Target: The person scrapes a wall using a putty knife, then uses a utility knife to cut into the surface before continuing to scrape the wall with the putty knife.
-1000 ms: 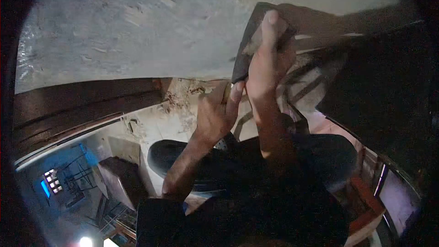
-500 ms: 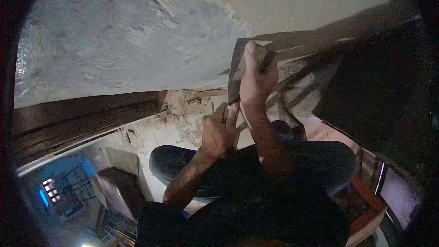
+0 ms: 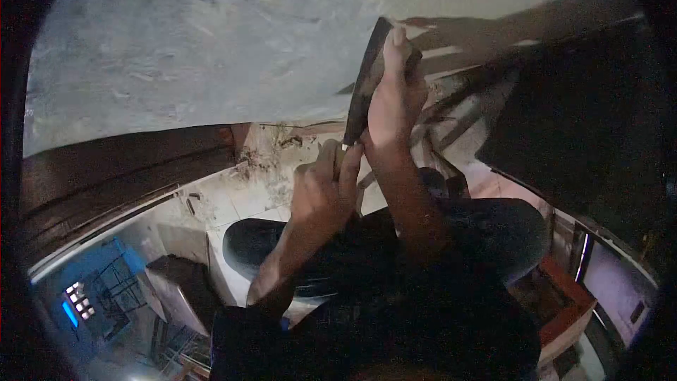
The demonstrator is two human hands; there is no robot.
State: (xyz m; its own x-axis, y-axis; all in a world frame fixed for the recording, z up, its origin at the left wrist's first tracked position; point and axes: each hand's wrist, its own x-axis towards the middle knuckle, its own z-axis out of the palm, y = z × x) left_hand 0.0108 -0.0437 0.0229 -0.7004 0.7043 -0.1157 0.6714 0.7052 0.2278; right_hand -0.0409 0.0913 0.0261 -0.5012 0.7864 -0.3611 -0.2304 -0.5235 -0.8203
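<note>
My right hand (image 3: pixel 395 109) is closed on a dark, flat trowel (image 3: pixel 364 88), its thumb lying along the upper part. The trowel is tilted, nearly edge-on to me, and is in front of the lower edge of a grey coated wall surface (image 3: pixel 190 49). Just below, my left hand (image 3: pixel 323 187) is closed with its fingers at the trowel's lower end. A small pale tip (image 3: pixel 345 147) shows between those fingers; what it belongs to is mostly hidden.
A dark wooden beam (image 3: pixel 127 173) runs beneath the coated surface on the left. Dirt is spread over the tiled floor (image 3: pixel 243 201) below. At right are a large dark panel (image 3: pixel 578 120) and a reddish wooden frame (image 3: pixel 568 303). My bent legs (image 3: pixel 493 240) are under my arms.
The trowel has turned to a more edge-on angle and shifted upward in view. Both hands are a little higher, still close together. The wall has also shifted up with the camera.
</note>
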